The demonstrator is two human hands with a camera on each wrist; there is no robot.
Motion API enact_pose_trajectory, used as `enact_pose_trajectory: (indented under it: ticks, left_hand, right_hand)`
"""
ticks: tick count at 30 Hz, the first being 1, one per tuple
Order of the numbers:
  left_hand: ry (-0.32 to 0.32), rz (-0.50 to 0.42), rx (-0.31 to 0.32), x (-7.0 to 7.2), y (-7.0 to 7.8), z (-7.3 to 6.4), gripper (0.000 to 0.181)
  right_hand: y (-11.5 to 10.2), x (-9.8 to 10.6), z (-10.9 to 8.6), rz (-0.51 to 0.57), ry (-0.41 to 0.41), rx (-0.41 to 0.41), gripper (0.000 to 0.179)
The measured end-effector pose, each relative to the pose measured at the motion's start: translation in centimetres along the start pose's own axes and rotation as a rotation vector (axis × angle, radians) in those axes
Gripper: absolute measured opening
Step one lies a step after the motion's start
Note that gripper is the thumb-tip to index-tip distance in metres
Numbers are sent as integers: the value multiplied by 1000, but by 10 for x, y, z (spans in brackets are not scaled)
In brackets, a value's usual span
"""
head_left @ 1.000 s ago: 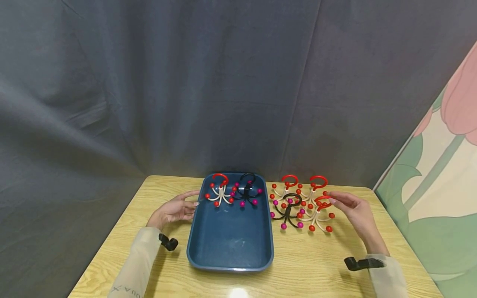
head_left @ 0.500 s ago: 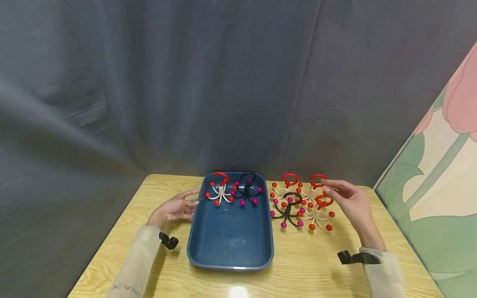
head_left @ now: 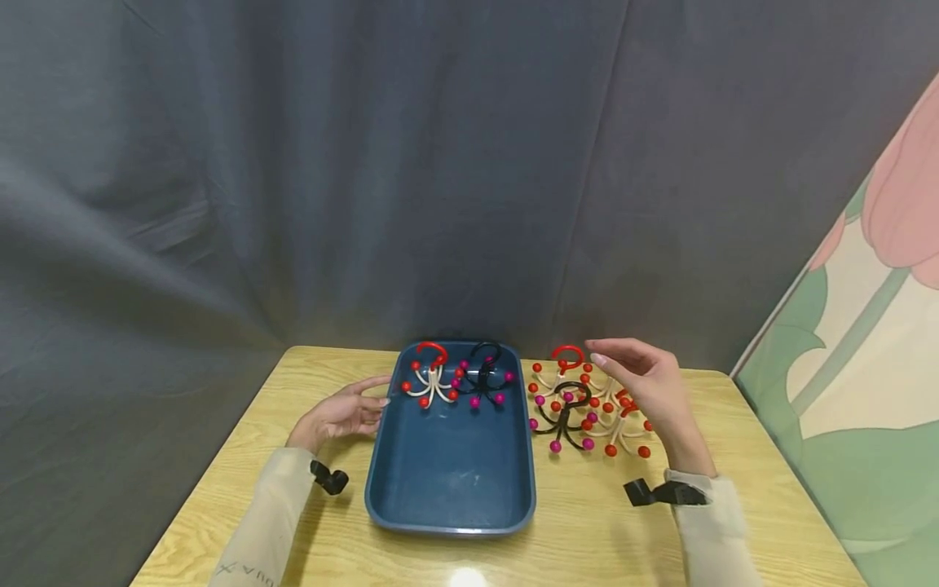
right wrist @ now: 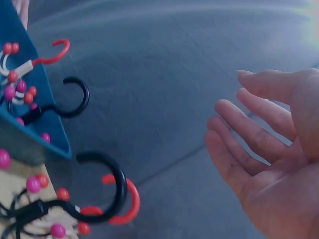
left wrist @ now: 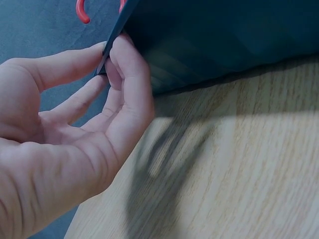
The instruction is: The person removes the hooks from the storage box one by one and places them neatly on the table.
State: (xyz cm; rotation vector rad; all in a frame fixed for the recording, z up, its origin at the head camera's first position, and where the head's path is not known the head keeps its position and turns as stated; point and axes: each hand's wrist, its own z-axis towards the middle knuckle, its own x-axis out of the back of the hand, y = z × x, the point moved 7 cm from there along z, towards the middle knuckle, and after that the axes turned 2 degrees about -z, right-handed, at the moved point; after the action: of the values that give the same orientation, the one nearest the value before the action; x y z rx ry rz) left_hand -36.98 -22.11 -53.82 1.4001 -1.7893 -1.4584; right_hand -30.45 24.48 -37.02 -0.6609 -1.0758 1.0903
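Observation:
My left hand (head_left: 345, 416) pinches the left rim of the blue tray (head_left: 451, 473); in the left wrist view the tray wall (left wrist: 117, 37) passes between thumb and fingers. At the tray's far end stand a white hanger with a red hook (head_left: 433, 379) and a black hanger with pink balls (head_left: 484, 379). My right hand (head_left: 645, 379) hovers over the hangers right of the tray, fingers spread and holding nothing. Below it are a black hanger (head_left: 563, 417) and red-hooked white hangers, one at the back left (head_left: 562, 371), one in front (head_left: 621, 424), another partly hidden by the hand.
A wooden table (head_left: 587, 522) carries everything. A dark grey curtain (head_left: 455, 204) hangs right behind its back edge. To the right is a wall panel with a tulip pattern (head_left: 866, 391).
My right hand has risen from the front right hanger's red hook and moved left across the hangers. My left hand stays on the tray rim, and the hangers stand where they were.

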Motion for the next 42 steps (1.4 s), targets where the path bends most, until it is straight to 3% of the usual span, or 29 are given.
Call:
enact_pose_trajectory:
  ticks: [10, 42]
  left_hand:
    - [-2, 5, -10, -3, 2, -2, 69]
    - [-28, -13, -10, 1, 1, -4, 70]
  right_hand:
    - [-6, -38, 13, 75, -90, -24, 33]
    - [4, -105, 63, 44, -142, -129, 34]
